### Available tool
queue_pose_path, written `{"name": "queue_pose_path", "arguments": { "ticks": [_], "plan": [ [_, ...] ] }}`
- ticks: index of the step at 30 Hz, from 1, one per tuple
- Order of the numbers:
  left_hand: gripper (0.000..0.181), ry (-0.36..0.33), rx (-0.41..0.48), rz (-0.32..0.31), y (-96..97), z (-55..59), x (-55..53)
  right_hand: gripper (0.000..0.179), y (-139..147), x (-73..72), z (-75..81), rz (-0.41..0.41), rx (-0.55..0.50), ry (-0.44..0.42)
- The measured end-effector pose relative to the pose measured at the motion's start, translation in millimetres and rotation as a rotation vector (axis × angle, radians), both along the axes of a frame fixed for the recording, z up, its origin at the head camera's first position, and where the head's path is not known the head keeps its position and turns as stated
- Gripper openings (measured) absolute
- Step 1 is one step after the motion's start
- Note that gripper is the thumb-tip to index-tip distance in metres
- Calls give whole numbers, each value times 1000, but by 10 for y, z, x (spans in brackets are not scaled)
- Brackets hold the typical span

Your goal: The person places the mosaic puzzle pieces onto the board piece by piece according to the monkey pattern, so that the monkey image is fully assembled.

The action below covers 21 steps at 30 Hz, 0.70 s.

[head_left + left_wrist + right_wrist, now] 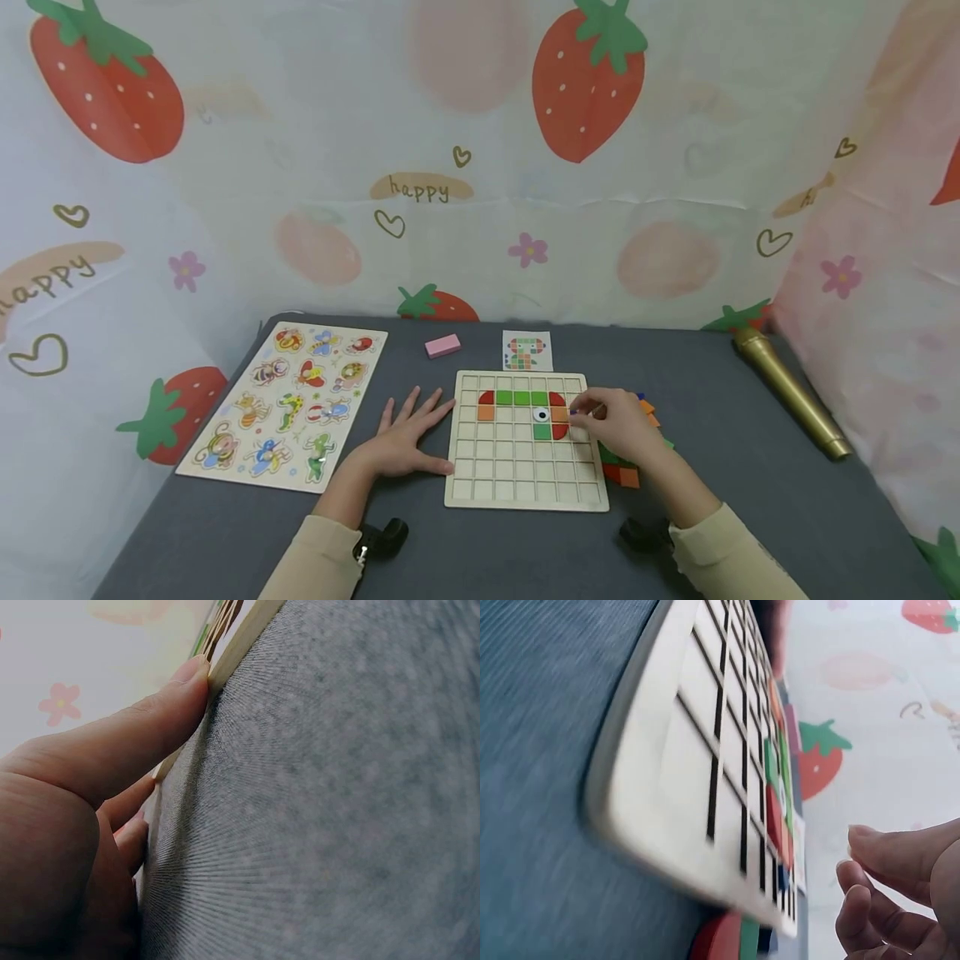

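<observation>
Touching the board (513, 468), the left hand (405, 442) lies spread; the right hand (621, 423) is curled near 1 blue piece (782, 878).

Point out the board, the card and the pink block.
Board (514, 469): head view, bare squares in its lower half.
Card (527, 351): head view, middle of its printed face.
Pink block (442, 346): head view, middle of its upper side.
</observation>
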<state>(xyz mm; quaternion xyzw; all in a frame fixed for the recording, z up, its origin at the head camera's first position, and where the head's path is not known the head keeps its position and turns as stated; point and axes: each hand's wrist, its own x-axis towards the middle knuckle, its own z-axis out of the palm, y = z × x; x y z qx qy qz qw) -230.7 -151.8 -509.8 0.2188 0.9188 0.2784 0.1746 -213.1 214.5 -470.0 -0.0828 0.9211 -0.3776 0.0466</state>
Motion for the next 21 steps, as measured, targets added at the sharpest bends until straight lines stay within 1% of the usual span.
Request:
{"name": "queue_pose_path", "arguments": {
  "ticks": [4,8,13,18,21],
  "plan": [
    [105,2,-2,1,-3,3,-2,19,128,22,-18,-30,28,-15],
    [105,1,-6,2,-5,9,5,19,239,31,-53,-39,66,-15],
    [104,2,-2,2,6,16,13,23,364,25,-103,-48,111,-40],
    [103,2,1,3,15,14,13,23,434,-2,-147,-29,134,-74],
    [103,6,-6,4,16,4,8,22,440,-8,-155,-13,148,-79]
  ]
}}
